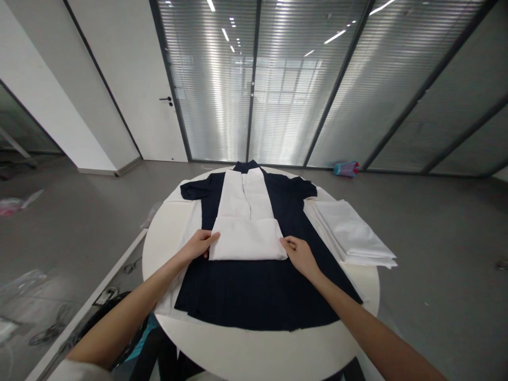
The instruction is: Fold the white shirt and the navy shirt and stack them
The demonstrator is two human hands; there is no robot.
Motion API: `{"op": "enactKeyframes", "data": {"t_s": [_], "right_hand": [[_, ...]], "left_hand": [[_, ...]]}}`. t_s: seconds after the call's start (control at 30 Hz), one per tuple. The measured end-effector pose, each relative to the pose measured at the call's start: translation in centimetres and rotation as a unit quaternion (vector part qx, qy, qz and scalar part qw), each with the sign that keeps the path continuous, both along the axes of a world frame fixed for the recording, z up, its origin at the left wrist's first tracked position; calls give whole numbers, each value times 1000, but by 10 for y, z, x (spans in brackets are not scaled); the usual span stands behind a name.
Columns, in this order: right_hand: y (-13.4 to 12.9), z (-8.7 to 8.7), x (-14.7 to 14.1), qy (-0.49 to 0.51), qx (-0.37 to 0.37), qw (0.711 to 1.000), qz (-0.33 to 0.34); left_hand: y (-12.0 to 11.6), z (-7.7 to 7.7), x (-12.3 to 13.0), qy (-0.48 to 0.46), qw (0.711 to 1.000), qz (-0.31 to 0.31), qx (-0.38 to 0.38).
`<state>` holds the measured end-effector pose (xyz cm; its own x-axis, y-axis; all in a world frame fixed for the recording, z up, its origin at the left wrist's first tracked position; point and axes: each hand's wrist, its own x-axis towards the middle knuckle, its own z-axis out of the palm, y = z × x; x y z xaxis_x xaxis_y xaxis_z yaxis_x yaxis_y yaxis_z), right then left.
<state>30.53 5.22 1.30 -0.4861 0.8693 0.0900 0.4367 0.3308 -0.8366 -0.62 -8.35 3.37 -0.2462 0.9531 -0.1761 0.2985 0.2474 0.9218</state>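
Observation:
A dark navy short-sleeved garment [257, 296] lies spread flat on the round table [262, 346], its collar at the far side. On its middle rests a folded white sheet [248, 241], whose lower part is doubled up into a band; whether it is cloth or paper I cannot tell. My left hand [200, 244] pinches the left edge of this band, thumb on top. At the opposite edge, my right hand [300, 255] grips the lower right side between thumb and fingers. Some of the fingertips are hidden beneath the sheet.
A stack of folded white sheets [351, 233] lies at the table's right, overhanging the edge. Behind are glass partitions with blinds [286, 95] and a white door [130, 79]. A blue and pink object [346, 169] lies on the floor; cables [51, 330] and plastic are at left.

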Motion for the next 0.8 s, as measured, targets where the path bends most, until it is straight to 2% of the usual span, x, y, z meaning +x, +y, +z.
{"op": "enactKeyframes", "data": {"t_s": [0.1, 0.23, 0.33, 0.5, 0.67, 0.8], "right_hand": [[6, 2, -3, -85, 27, 996, -22], [13, 10, -16, -248, 45, 966, -63], [12, 14, -22, -294, 54, 952, -66], [6, 9, -19, -238, 52, 966, -86], [4, 1, -14, -133, 52, 986, -85], [3, 0, -14, -115, 42, 991, -61]], "left_hand": [[5, -4, 0, 36, 999, 3, -3], [15, -2, -3, 52, 998, 2, -38], [18, 0, -5, 33, 998, -2, -59], [21, 0, -4, 53, 998, 32, -24], [27, -6, -2, 172, 983, 47, 52], [27, -10, 1, 230, 970, 53, 57]]}}
